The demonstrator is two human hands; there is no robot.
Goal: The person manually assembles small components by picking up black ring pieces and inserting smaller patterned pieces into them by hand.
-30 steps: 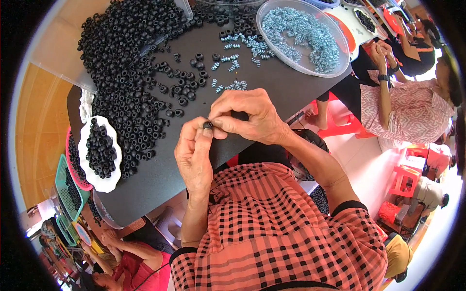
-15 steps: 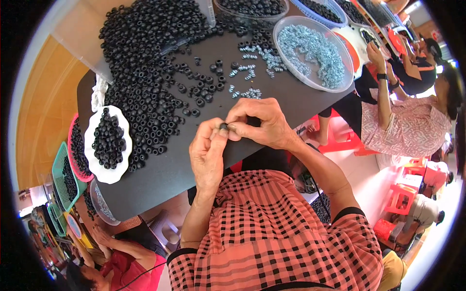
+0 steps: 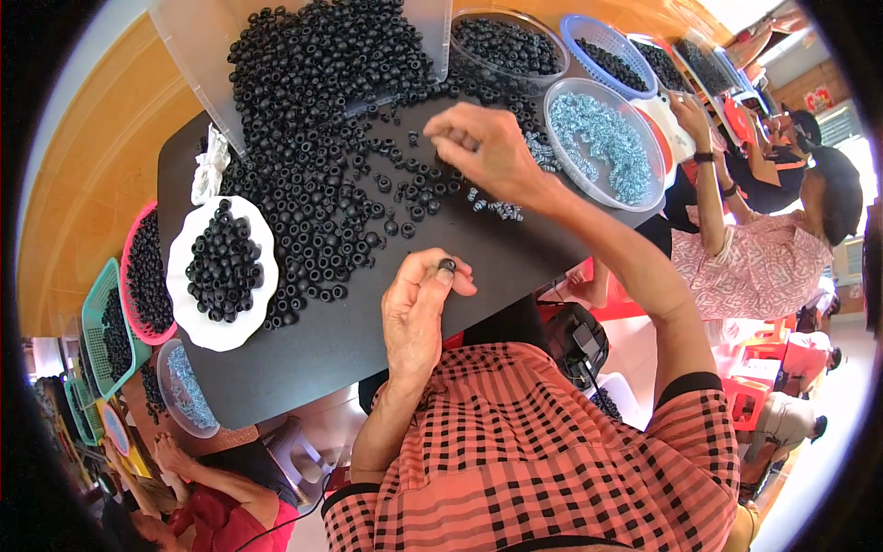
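Between the thumb and fingers of my left hand, near the table's front edge, is a small round black hollow plastic piece. My right hand is over the table beyond it, between a heap of like black pieces and a few loose metal coil springs. Its fingers are curled with the thumb drawn close; what they hold, if anything, I cannot make out. On the right stands a clear round tub of small springs. A white scalloped plate on the left carries more black pieces.
A clear plastic bin lies tipped at the back, black pieces spilling out. Behind are a clear bowl and a blue basket of black pieces. Pink and green baskets stand left. Other people sit on both sides.
My right hand has left the black piece and moved forward over the table. My left hand keeps the piece and is slightly nearer me. The view has shifted a little.
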